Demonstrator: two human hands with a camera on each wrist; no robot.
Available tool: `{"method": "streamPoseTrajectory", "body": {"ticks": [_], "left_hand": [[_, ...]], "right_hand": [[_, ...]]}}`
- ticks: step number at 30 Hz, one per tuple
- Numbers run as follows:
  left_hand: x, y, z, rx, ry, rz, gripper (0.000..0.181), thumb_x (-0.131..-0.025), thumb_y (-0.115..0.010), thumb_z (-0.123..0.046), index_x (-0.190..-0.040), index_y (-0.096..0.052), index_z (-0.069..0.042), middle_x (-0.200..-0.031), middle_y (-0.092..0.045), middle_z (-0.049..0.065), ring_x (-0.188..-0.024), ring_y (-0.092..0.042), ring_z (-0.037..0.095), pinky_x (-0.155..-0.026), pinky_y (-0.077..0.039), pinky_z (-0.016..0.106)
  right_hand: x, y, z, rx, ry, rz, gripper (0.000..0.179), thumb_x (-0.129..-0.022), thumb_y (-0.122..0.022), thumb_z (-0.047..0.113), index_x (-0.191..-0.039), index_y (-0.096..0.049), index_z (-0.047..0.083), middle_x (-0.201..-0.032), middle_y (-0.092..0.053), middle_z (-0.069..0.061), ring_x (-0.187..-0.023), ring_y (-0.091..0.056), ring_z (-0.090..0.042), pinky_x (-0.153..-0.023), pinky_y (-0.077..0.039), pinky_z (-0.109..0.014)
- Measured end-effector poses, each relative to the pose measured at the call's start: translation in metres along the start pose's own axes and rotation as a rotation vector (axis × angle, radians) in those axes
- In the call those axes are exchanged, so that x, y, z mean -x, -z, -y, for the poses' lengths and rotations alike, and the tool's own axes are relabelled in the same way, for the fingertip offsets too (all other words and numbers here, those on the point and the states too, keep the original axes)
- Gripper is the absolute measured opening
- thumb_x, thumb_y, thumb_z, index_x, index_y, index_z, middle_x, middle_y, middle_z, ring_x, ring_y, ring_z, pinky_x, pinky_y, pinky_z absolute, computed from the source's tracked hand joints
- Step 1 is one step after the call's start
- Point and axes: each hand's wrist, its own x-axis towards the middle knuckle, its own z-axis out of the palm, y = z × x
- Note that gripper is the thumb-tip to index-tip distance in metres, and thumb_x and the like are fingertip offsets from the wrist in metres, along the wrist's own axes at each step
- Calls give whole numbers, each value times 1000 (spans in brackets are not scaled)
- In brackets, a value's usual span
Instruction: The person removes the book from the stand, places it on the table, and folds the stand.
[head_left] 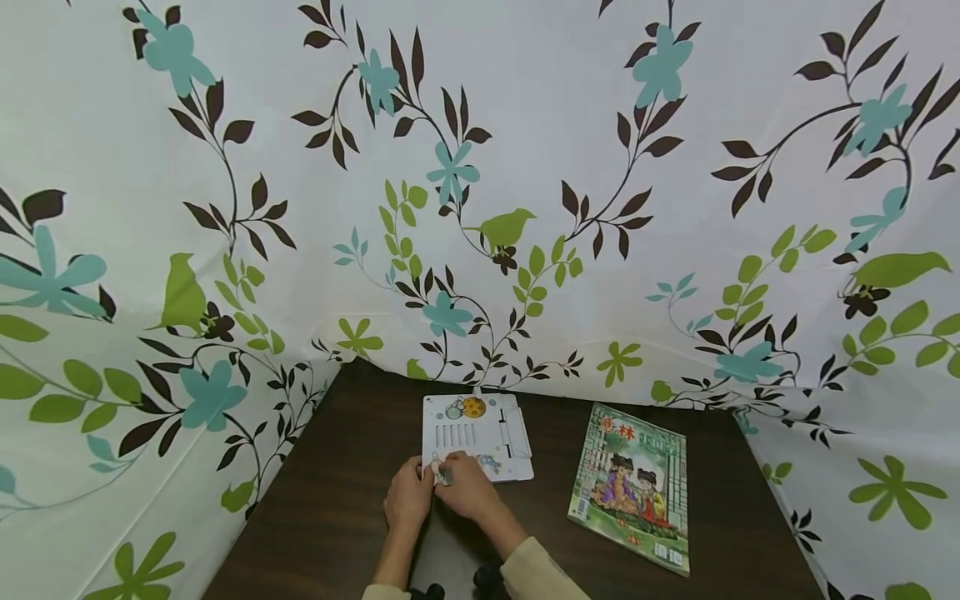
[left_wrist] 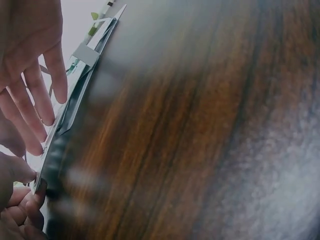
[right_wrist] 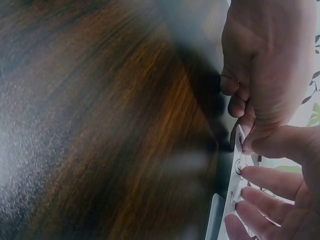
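A flat white folding stand [head_left: 450, 415] with cartoon prints, a row of slots and a thin hinged piece along its right side lies toward the back of the table. My left hand [head_left: 408, 497] grips its near left corner. Seen from the right wrist, the left thumb is on top and the other left fingers [right_wrist: 237, 105] curl under the edge. My right hand [head_left: 468, 490] lies over the near part of the stand. Its fingers [right_wrist: 270, 181] are spread and nearly straight, with the tips on the printed face. A grey clip-like piece [left_wrist: 86, 54] shows on the stand's edge.
A green magazine [head_left: 630, 492] with two drawn figures on its cover lies to the right on the dark wooden table [head_left: 315, 500]. Behind and at both sides hangs a white cloth [head_left: 525, 125] printed with leaves, flowers and birds.
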Motion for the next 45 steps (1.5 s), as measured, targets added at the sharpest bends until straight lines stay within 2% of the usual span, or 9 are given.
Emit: {"method": "streamPoseTrajectory", "body": {"ticks": [4,11,18,21,25,28,32,36,45], "left_hand": [[3,-3,-2,-11,-13,-25,36,-102,-67,-26,-133,-70,-7,-105,-75,8,-87,-70,27,-67,-51,51],[9,-6,-6,44,-39,-58,57,-105,-65,-22,-155,-46,-2,-113,-71,13,-85,-69,29,-65,-49,47],[27,-3,-5,239,64,-113,81,-102,-62,-16,-167,-16,2,-129,-63,21,-99,-66,40,-73,-48,52],[39,-4,-5,298,88,-136,80,-102,-62,-14,-165,-17,7,-132,-60,25,-117,-63,45,-87,-50,58],[55,-6,-8,299,78,-121,68,-102,-62,-12,-159,-32,10,-137,-60,27,-108,-67,37,-82,-53,50],[64,-7,-11,253,64,-104,56,-102,-63,-13,-152,-47,7,-139,-61,24,-91,-68,23,-74,-52,43],[71,-10,-14,202,45,-89,48,-102,-64,-15,-147,-60,2,-145,-61,20,-92,-69,18,-89,-52,54],[73,-11,-15,182,24,-88,49,-100,-65,-13,-147,-62,2,-149,-60,21,-98,-71,23,-101,-45,66],[77,-15,-17,58,6,-65,58,-98,-69,-17,-150,-57,7,-149,-58,26,-121,-69,38,-96,-46,66]], "right_hand": [[4,1,-1,-49,-20,-38,29,-95,-75,21,-116,-81,3,-123,-74,-14,-116,-71,-34,-105,-55,-52],[8,14,-7,-204,-142,-179,24,-104,-64,22,-115,-81,11,-115,-77,-5,-104,-74,-25,-85,-60,-44],[-5,44,-23,-223,-150,-300,25,-104,-62,20,-119,-80,11,-116,-78,-3,-102,-73,-22,-80,-59,-41],[-12,57,-33,-212,-157,-317,27,-106,-62,21,-126,-77,12,-124,-77,-4,-107,-73,-23,-78,-58,-41],[-24,72,-52,-186,-169,-325,38,-106,-62,21,-143,-67,10,-139,-71,-10,-115,-71,-31,-81,-58,-49],[-36,83,-65,-175,-187,-312,47,-107,-61,23,-152,-59,8,-151,-63,-14,-132,-65,-38,-97,-57,-57],[-48,91,-81,-148,-243,-268,56,-108,-62,28,-158,-52,6,-162,-52,-19,-149,-51,-42,-117,-45,-63],[-52,89,-92,-63,-283,-201,61,-107,-64,29,-161,-48,5,-163,-51,-22,-148,-50,-46,-117,-40,-72],[-51,69,-107,57,-325,-67,55,-110,-55,30,-158,-51,3,-161,-54,-21,-146,-54,-45,-117,-39,-71]]}}
